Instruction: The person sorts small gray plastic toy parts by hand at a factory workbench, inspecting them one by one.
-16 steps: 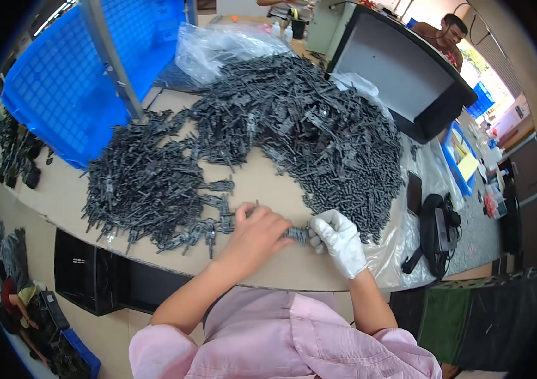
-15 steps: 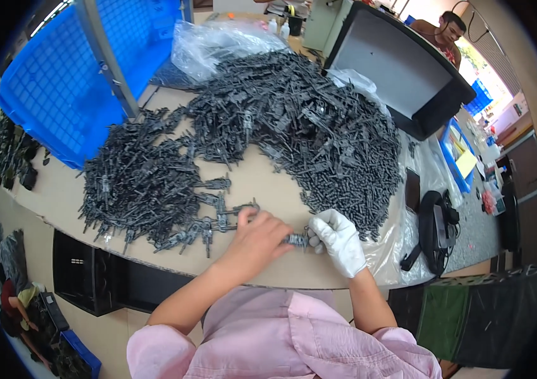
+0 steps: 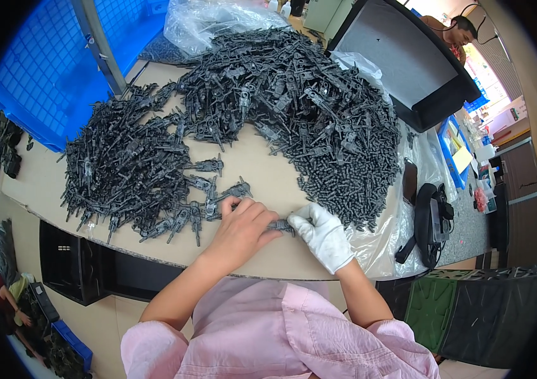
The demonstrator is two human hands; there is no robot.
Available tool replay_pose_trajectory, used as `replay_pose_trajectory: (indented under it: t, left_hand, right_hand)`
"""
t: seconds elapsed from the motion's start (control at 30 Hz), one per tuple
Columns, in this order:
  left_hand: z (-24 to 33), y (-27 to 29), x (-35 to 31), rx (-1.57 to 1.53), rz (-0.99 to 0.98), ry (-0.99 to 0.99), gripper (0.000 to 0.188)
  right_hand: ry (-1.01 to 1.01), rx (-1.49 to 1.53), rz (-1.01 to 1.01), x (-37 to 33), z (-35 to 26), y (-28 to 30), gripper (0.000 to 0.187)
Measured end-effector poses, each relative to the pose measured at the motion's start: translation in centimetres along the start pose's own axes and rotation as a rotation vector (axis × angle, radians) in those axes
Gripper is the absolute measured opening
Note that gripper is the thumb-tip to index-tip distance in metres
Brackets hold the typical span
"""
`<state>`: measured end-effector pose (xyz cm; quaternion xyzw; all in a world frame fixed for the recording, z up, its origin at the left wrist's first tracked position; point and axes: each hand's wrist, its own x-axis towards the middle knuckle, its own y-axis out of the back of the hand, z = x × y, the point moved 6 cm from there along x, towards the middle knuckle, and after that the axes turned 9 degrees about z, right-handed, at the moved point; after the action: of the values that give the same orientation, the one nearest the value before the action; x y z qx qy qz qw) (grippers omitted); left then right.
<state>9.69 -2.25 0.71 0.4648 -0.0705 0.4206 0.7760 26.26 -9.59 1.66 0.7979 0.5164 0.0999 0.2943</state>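
My bare left hand (image 3: 242,230) is closed around a dark grey plastic part (image 3: 279,225) shaped like a small toy gun piece, low over the near side of the table. Its other end meets the pinched fingertips of my white-gloved right hand (image 3: 323,237). My left fingers cover much of the part. Several similar loose parts (image 3: 187,218) lie just left of my left hand, and another part (image 3: 239,189) sits right beyond its fingers. Past my right hand spreads a heap of tiny dark ribbed pieces (image 3: 344,183).
A pile of grey parts (image 3: 123,164) covers the table's left, with a larger heap (image 3: 281,82) at the back. Around stand a blue crate (image 3: 47,82), a metal post (image 3: 99,47), a black-framed box (image 3: 401,57), a phone (image 3: 410,183) and a black strapped device (image 3: 429,224). Another person (image 3: 451,35) is at the back right.
The view has tilted, so the table and piles appear higher and further left. My gloved fingers have turned toward the left, onto the part's end; my left hand keeps its hold.
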Motion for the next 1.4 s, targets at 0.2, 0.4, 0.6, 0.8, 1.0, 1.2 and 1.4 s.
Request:
replay_pose_trajectory:
  t: [0.2,0.4,0.6,0.8,1.0,1.2,1.4]
  left_hand:
    - [-0.2,-0.1,0.2,-0.009,-0.002,0.001,0.029]
    - [-0.1,0.2,0.4,-0.015,-0.016,-0.002,0.028]
    - [0.4,1.0,0.6,0.063,-0.009,-0.053,0.026]
    - [-0.8,5.8,4.0,0.247,0.139,0.038,0.037]
    - [-4.7,-1.5,11.3,0.316,0.135,-0.033,0.028]
    - [-6.2,-2.7,12.6,0.396,0.026,0.041,0.021]
    - [-4.3,1.5,11.3,0.290,0.054,0.035,0.017]
  right_hand:
    - [0.234,-0.270,0.090,-0.4,-0.5,-0.6,0.023]
    - [0.616,-0.639,0.040,-1.8,-2.0,-1.9,0.014]
    - [0.505,-0.245,-0.085,0.4,-1.6,0.2,0.018]
    - [0.663,-0.610,0.218,2.7,-4.4,4.0,0.014]
    - [0.825,-0.930,0.140,4.4,-4.5,0.3,0.009]
    - [0.849,-0.955,0.113,5.0,-4.4,0.0,0.009]
    - [0.856,-0.923,0.176,5.2,-3.8,0.5,0.009]
